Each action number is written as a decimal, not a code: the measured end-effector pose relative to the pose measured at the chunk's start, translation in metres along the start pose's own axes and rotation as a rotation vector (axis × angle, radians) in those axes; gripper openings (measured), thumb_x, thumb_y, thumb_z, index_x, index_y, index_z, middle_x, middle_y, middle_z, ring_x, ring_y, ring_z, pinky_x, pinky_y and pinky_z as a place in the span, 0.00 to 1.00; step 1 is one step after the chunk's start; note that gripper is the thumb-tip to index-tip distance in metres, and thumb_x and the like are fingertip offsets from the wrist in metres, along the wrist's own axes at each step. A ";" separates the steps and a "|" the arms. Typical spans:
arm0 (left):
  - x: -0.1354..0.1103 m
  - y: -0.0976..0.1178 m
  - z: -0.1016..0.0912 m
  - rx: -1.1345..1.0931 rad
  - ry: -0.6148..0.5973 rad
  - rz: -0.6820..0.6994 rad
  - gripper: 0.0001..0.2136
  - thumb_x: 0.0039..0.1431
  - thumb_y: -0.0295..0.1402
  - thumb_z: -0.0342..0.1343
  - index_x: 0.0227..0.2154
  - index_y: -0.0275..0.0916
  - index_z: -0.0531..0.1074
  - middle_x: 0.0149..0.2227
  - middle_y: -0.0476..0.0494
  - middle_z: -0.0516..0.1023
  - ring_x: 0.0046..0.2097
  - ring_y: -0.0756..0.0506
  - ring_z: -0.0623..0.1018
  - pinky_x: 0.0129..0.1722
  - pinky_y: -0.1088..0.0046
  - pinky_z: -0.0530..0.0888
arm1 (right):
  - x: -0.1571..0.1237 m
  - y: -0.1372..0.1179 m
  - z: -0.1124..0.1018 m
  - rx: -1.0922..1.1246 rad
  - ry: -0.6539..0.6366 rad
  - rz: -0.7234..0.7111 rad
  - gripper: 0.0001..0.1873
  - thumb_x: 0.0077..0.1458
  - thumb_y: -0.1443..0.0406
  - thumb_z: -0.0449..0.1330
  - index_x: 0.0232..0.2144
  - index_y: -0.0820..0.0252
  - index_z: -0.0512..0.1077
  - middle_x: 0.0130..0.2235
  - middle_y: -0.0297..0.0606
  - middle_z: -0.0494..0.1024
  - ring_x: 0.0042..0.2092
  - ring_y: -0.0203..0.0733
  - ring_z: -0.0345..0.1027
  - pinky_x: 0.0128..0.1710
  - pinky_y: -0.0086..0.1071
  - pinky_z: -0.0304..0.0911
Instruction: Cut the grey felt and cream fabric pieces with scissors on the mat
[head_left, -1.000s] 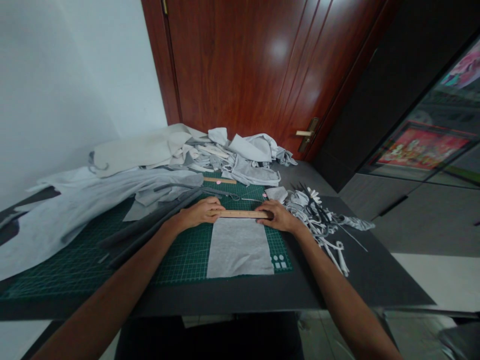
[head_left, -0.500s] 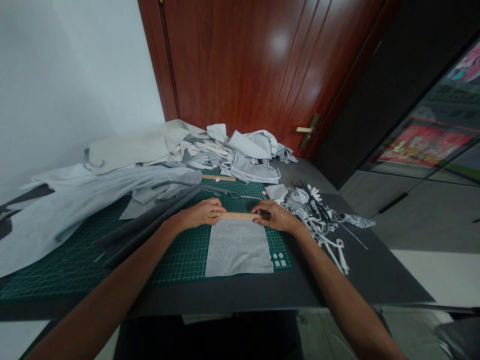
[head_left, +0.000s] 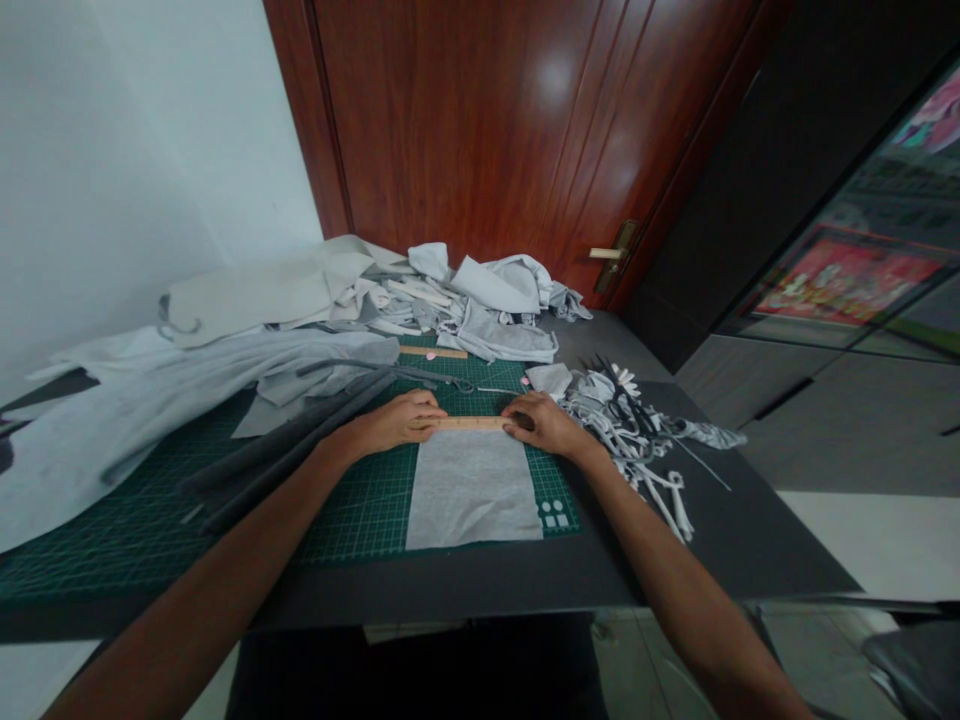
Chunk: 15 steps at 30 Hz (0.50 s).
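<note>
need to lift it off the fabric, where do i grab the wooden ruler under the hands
Probably best from above, pinching the long edges of the wooden ruler in its uncovered middle. It lies flat along the top edge of the grey fabric on the green cutting mat, and the left hand and right hand rest over its ends.

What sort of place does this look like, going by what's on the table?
Probably a sewing or tailoring workroom, though that's a judgement from the table alone: a green cutting mat with a printed grid, heaps of grey fabric scraps, and a wooden ruler laid across the mat.
</note>
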<state>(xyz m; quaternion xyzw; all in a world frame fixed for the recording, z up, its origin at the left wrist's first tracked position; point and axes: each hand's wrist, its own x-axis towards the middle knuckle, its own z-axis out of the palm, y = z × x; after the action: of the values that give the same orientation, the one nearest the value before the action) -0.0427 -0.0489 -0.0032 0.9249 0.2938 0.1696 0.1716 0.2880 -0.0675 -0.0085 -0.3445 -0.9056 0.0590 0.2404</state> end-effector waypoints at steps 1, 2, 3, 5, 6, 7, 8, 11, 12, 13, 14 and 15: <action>0.000 -0.001 0.000 0.002 0.000 -0.002 0.16 0.66 0.40 0.53 0.49 0.37 0.78 0.44 0.40 0.75 0.46 0.44 0.74 0.48 0.70 0.69 | 0.000 0.000 0.000 -0.003 0.003 0.000 0.09 0.61 0.60 0.61 0.41 0.57 0.75 0.41 0.42 0.80 0.46 0.46 0.72 0.51 0.43 0.61; 0.000 -0.002 0.000 0.005 0.002 -0.005 0.16 0.66 0.40 0.52 0.49 0.38 0.78 0.44 0.41 0.75 0.46 0.44 0.74 0.47 0.70 0.69 | 0.000 0.001 -0.001 -0.007 0.006 0.001 0.09 0.61 0.60 0.61 0.41 0.57 0.75 0.41 0.42 0.80 0.46 0.46 0.72 0.51 0.43 0.61; 0.001 -0.003 0.000 0.008 0.005 -0.006 0.16 0.66 0.41 0.52 0.48 0.38 0.78 0.43 0.41 0.75 0.45 0.44 0.74 0.47 0.71 0.69 | 0.000 0.001 -0.001 -0.009 0.009 0.002 0.09 0.61 0.60 0.61 0.42 0.57 0.75 0.41 0.42 0.80 0.46 0.47 0.72 0.51 0.43 0.61; 0.001 -0.003 0.000 0.010 0.012 -0.003 0.16 0.66 0.40 0.52 0.48 0.39 0.79 0.43 0.42 0.76 0.45 0.44 0.74 0.46 0.71 0.69 | -0.001 0.001 -0.002 -0.008 0.016 0.003 0.10 0.61 0.60 0.61 0.42 0.58 0.75 0.42 0.42 0.80 0.46 0.46 0.72 0.51 0.42 0.61; 0.001 -0.003 0.000 0.009 0.013 -0.002 0.15 0.66 0.40 0.52 0.47 0.39 0.79 0.43 0.42 0.76 0.45 0.44 0.74 0.46 0.72 0.69 | -0.001 0.001 -0.002 -0.007 0.017 0.002 0.10 0.61 0.60 0.61 0.43 0.58 0.75 0.42 0.42 0.80 0.46 0.46 0.72 0.51 0.42 0.62; 0.002 -0.002 0.000 0.008 0.013 -0.001 0.15 0.66 0.39 0.52 0.47 0.39 0.78 0.43 0.42 0.76 0.45 0.44 0.74 0.46 0.71 0.69 | -0.001 0.002 -0.002 -0.005 0.016 0.001 0.10 0.60 0.60 0.61 0.43 0.58 0.75 0.42 0.42 0.80 0.46 0.46 0.72 0.51 0.42 0.62; 0.002 0.000 -0.001 0.007 0.010 -0.002 0.15 0.66 0.39 0.52 0.47 0.39 0.78 0.43 0.41 0.76 0.45 0.44 0.74 0.46 0.71 0.70 | -0.001 0.002 -0.003 -0.003 0.011 -0.002 0.10 0.60 0.60 0.62 0.42 0.58 0.75 0.42 0.42 0.80 0.46 0.46 0.72 0.51 0.41 0.62; 0.001 0.004 -0.001 -0.001 -0.003 -0.009 0.15 0.66 0.38 0.52 0.47 0.38 0.78 0.42 0.42 0.75 0.44 0.45 0.74 0.45 0.72 0.69 | 0.000 0.002 -0.003 -0.003 -0.008 -0.014 0.09 0.60 0.60 0.62 0.41 0.57 0.76 0.41 0.41 0.80 0.46 0.47 0.72 0.51 0.42 0.62; 0.001 0.004 -0.001 -0.003 -0.008 -0.013 0.15 0.65 0.39 0.53 0.47 0.38 0.78 0.41 0.42 0.74 0.43 0.45 0.74 0.44 0.72 0.69 | 0.000 0.002 -0.003 -0.004 -0.013 -0.018 0.09 0.60 0.61 0.62 0.41 0.57 0.76 0.41 0.41 0.80 0.46 0.47 0.72 0.51 0.42 0.62; 0.001 0.005 -0.001 -0.004 -0.010 -0.017 0.15 0.65 0.39 0.53 0.47 0.38 0.78 0.40 0.43 0.73 0.43 0.45 0.74 0.43 0.72 0.69 | 0.000 0.002 -0.002 -0.006 -0.018 -0.022 0.09 0.60 0.61 0.62 0.41 0.57 0.76 0.41 0.41 0.80 0.47 0.47 0.71 0.51 0.42 0.62; 0.001 0.005 -0.001 -0.008 -0.009 -0.020 0.15 0.65 0.39 0.53 0.47 0.38 0.78 0.39 0.43 0.73 0.42 0.46 0.73 0.42 0.73 0.69 | 0.000 0.002 -0.002 -0.006 -0.023 -0.025 0.09 0.60 0.61 0.62 0.42 0.57 0.76 0.41 0.41 0.80 0.47 0.47 0.71 0.52 0.42 0.62; 0.001 0.005 0.000 -0.014 -0.004 -0.022 0.15 0.64 0.39 0.54 0.46 0.37 0.78 0.39 0.44 0.72 0.41 0.46 0.73 0.41 0.73 0.69 | 0.000 0.002 -0.002 -0.004 -0.027 -0.027 0.10 0.60 0.61 0.62 0.42 0.57 0.76 0.42 0.42 0.79 0.47 0.47 0.71 0.52 0.42 0.62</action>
<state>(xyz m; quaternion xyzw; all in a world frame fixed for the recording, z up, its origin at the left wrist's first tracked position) -0.0397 -0.0518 -0.0008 0.9209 0.3022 0.1677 0.1804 0.2903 -0.0663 -0.0072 -0.3318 -0.9135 0.0582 0.2283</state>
